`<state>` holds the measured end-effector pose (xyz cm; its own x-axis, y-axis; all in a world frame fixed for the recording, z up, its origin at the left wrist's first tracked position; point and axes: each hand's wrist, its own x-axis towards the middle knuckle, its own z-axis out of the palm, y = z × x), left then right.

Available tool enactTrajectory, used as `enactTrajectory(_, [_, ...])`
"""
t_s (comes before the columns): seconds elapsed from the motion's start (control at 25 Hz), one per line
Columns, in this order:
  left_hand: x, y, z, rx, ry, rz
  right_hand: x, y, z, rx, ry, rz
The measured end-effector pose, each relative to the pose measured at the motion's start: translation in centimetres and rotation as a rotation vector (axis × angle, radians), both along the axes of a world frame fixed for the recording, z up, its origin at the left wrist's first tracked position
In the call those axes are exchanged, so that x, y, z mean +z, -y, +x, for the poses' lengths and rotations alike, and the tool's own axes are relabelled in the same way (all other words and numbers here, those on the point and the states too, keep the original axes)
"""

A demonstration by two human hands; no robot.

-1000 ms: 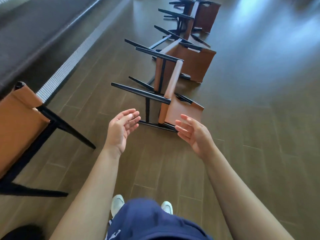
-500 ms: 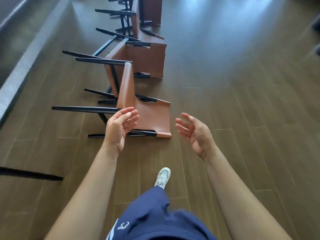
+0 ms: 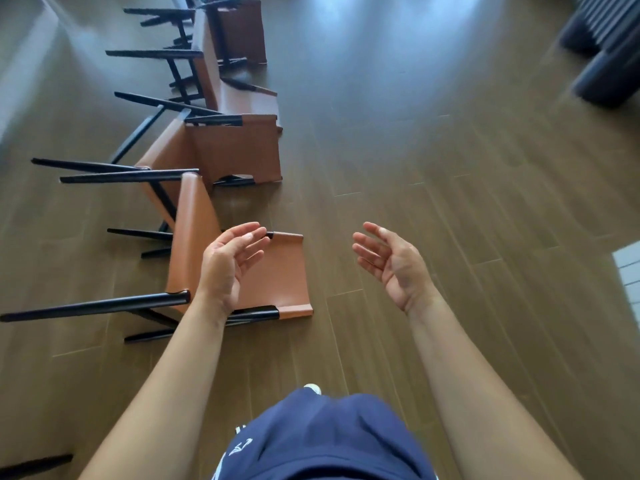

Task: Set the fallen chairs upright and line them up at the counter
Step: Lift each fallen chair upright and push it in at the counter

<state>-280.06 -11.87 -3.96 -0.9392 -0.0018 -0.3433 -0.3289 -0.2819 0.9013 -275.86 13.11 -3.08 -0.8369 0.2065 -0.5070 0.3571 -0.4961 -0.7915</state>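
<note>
Fallen chairs (image 3: 239, 271) lie in a row on floor (image 3: 450, 202).

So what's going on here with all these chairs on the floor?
A person is reaching both bare hands toward the nearest fallen chair, one of a row of tan leather chairs with black legs lying tipped over on the wood floor. The left hand and right hand are open and holding nothing. No chair in view stands upright.
</note>
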Motion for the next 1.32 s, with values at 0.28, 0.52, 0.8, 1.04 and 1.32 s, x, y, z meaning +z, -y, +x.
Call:
enactTrajectory(0.28, [-0.6, -9.7, -7.2, 0.019, -0.004, 0.004, -0.7, -9.2, -8.2, 0.052, -0.023, -0.026])
enactTrajectory(0.52, [-0.8, -18.2, -10.7, 0.186, 0.01, 0.049, -0.2, -18.7, -14.8, 0.203, 0.018, -0.01])
enactTrajectory(0.8, [-1.2, -23.4, -14.5, 0.318, 0.015, 0.038, -0.8, -23.3, -22.6, 0.347, 0.034, -0.001])
enactTrajectory(1.04, [-1.6, -23.8, -20.1, 0.411, 0.018, 0.021, -1.6, -22.7, -30.3, 0.473, 0.018, 0.009])
enactTrajectory(1.32, [-2.3, -22.5, -28.3, 0.517, 0.05, -0.023, -1.9, -20.9, -41.8, 0.586, 0.038, 0.03])
